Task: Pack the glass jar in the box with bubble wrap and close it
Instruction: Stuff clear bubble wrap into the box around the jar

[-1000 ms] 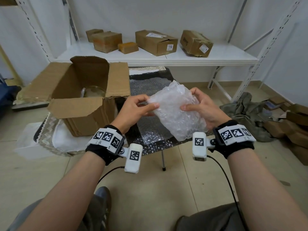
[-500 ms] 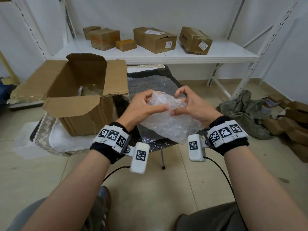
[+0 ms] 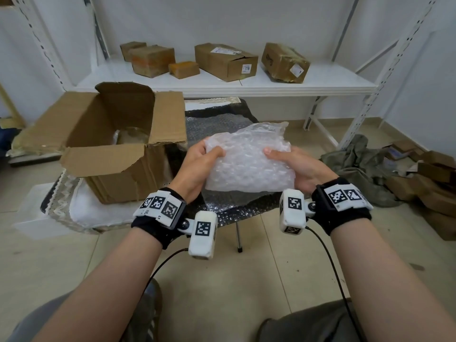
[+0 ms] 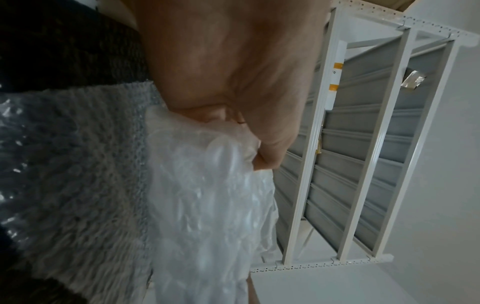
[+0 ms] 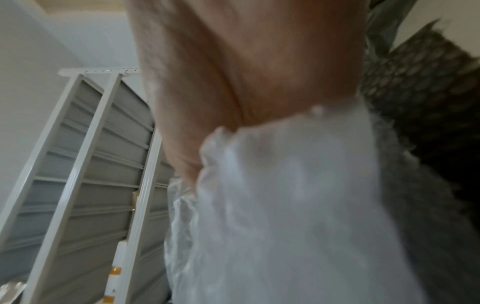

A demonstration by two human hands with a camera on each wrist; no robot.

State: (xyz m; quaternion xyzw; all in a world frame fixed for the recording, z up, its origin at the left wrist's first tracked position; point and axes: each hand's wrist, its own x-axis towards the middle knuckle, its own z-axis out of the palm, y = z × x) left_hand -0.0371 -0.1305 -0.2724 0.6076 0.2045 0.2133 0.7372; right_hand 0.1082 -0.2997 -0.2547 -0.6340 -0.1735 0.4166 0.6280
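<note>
A crumpled sheet of clear bubble wrap (image 3: 246,159) is held up between both hands above the small table. My left hand (image 3: 197,161) grips its left edge, thumb on top; the same grip shows in the left wrist view on the bubble wrap (image 4: 207,195). My right hand (image 3: 293,164) holds the right edge, thumb pressed on the front; the right wrist view is blurred, with bubble wrap (image 5: 298,205) filling it. The open cardboard box (image 3: 118,144) stands to the left with its flaps up. The glass jar (image 3: 133,134) sits inside it, partly hidden by the front flap.
A dark bubble-wrap sheet (image 3: 222,122) covers the small table under the hands. A white shelf (image 3: 271,82) behind carries several cardboard boxes. A grey-green cloth heap (image 3: 357,164) and flattened cartons (image 3: 434,188) lie on the floor at right.
The hands had come together and bunched the wrap half a second ago. Now they have moved apart and the wrap is spread wider between them, raised slightly.
</note>
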